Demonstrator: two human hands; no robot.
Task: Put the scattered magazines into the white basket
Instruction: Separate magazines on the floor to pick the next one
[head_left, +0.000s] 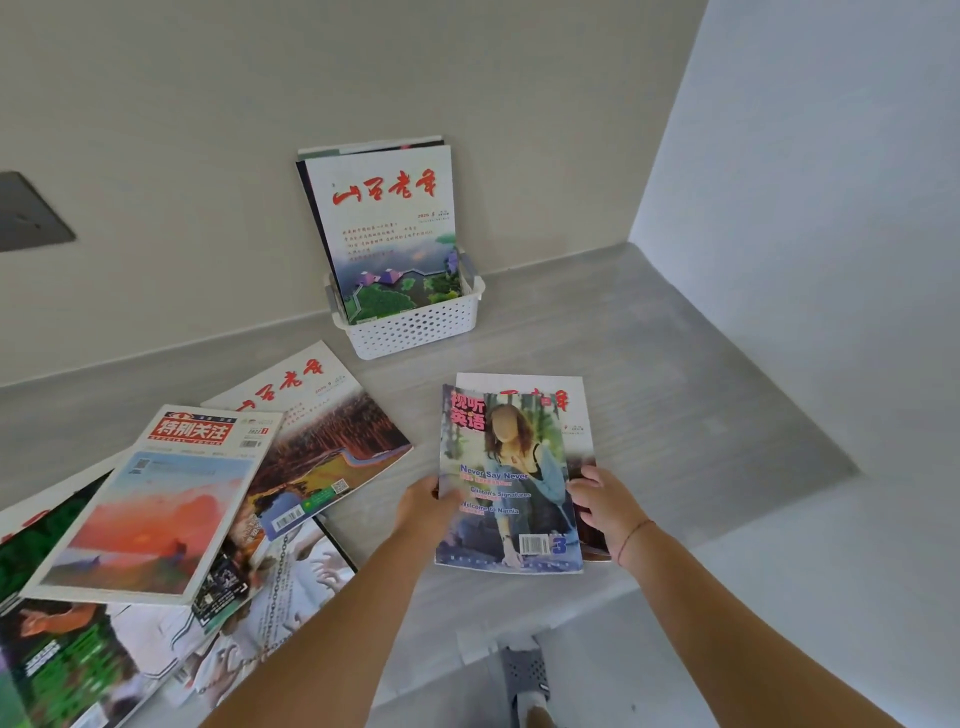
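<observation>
I judge slippage the chief risk: left grip and right grip each pinch a side edge of the two-magazine stack, and its glossy top issue could slide off or foul the upright magazines crowding the white basket at twelve o'clock. The stack, thin and offset, lies at five o'clock from the basket, over the bench.

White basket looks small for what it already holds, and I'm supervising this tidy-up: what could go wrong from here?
1. The white basket is shallow, and the magazines standing in it lean on the wall, rising well above its rim; adding more could tip it.
2. The left hand and right hand grip two stacked magazines by their side edges; the lower one could slip out.
</observation>
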